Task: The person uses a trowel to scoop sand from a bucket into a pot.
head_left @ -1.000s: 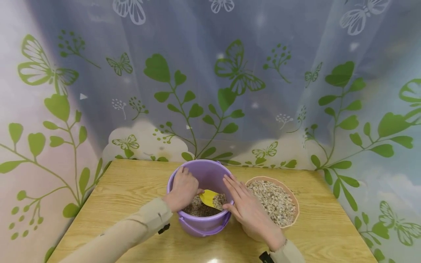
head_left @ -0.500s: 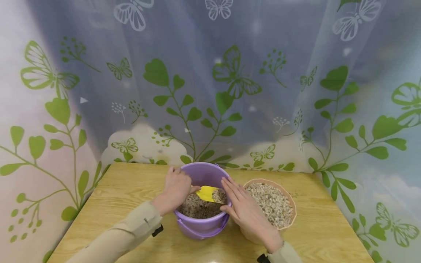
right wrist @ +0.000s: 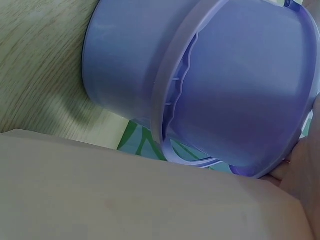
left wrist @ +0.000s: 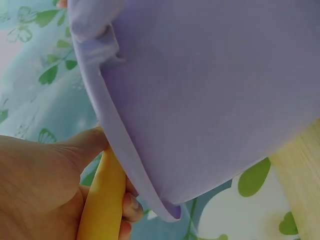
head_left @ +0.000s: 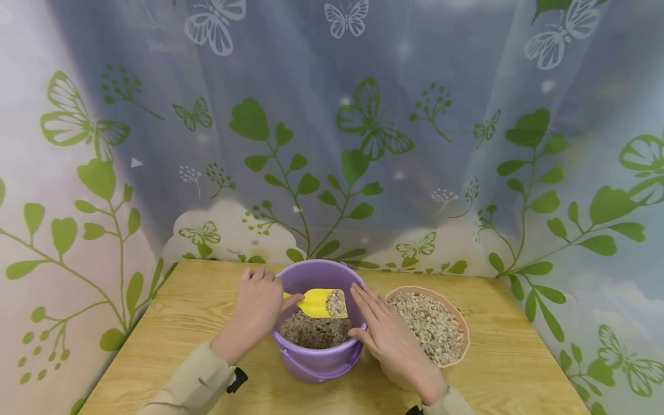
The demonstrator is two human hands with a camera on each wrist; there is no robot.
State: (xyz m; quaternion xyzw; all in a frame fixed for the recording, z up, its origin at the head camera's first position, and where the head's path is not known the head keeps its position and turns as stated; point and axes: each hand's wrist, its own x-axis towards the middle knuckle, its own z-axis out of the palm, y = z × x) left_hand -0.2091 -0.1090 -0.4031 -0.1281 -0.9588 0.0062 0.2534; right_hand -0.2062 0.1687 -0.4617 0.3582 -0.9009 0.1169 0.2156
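A purple bucket [head_left: 317,358] stands on the table with brown-grey gravel [head_left: 314,331] in its bottom. My left hand [head_left: 255,306] grips the handle of a yellow scoop [head_left: 313,302] at the bucket's left rim; the blade is over the bucket's mouth and carries some gravel near its tip. In the left wrist view the fingers curl round the yellow handle [left wrist: 102,195], just outside the rim. My right hand [head_left: 390,340] rests against the bucket's right rim with its fingers straight. Next to that hand is a peach-coloured bowl [head_left: 467,340] heaped with paler gravel [head_left: 432,324].
The wooden table [head_left: 181,311] reaches back to a curtain [head_left: 311,144] printed with green leaves and butterflies. The bucket's handle [head_left: 320,373] hangs down at its front. In the right wrist view the bowl's side [right wrist: 150,190] lies close to the bucket.
My left hand has moved left and out of the bucket, drawing the scoop up from the gravel to rim height. The right hand stays at the bucket's right rim.
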